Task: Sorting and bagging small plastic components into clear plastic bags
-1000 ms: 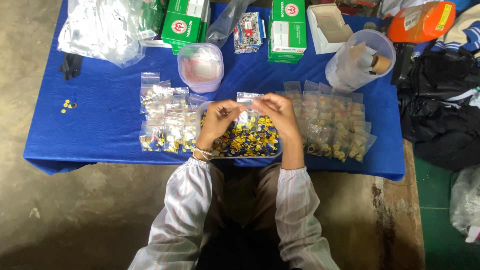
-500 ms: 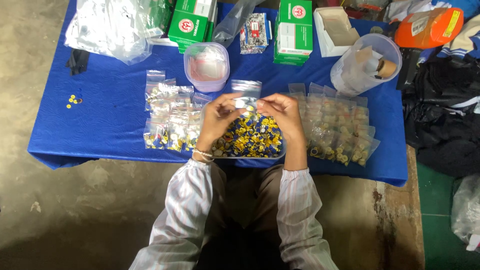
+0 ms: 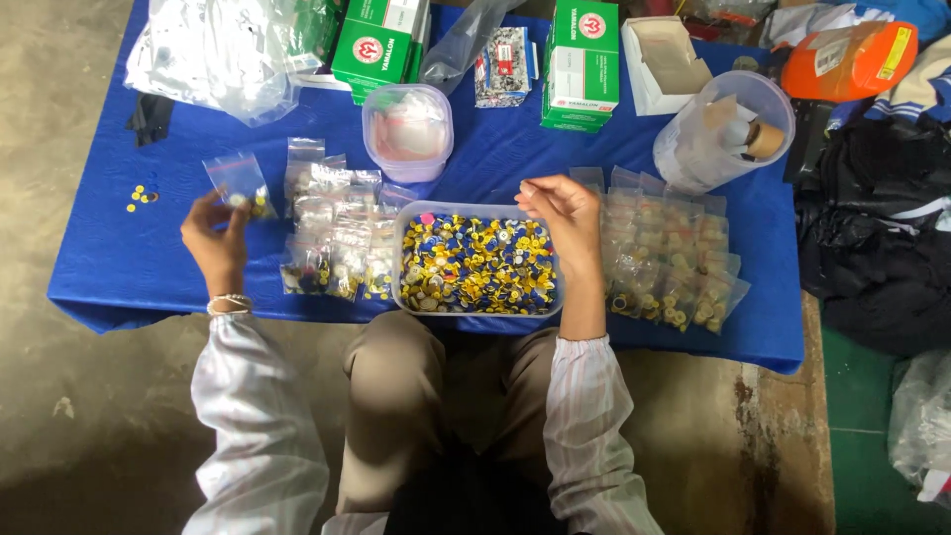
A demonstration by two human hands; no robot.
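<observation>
Your left hand [image 3: 216, 243] pinches a small clear zip bag [image 3: 238, 184] by its lower edge, holding it up over the blue table [image 3: 119, 267], just left of the pile of filled bags [image 3: 332, 233]. The bag seems to hold a few small pieces. I cannot tell whether its seal is closed. If it is open, tilting it could spill the pieces onto the cloth or off the near edge.

Your right hand [image 3: 565, 213] hovers over the right end of the clear tray of blue and yellow caps [image 3: 477, 263], fingers curled and holding nothing I can make out. The tray overhangs the table's near edge above your lap, so a nudge could tip it.

A lidded tub [image 3: 407, 132] sits behind the tray. More filled bags [image 3: 669, 258] lie to the right, green boxes [image 3: 581, 59] at the back. A few loose yellow pieces [image 3: 142, 194] lie at far left.
</observation>
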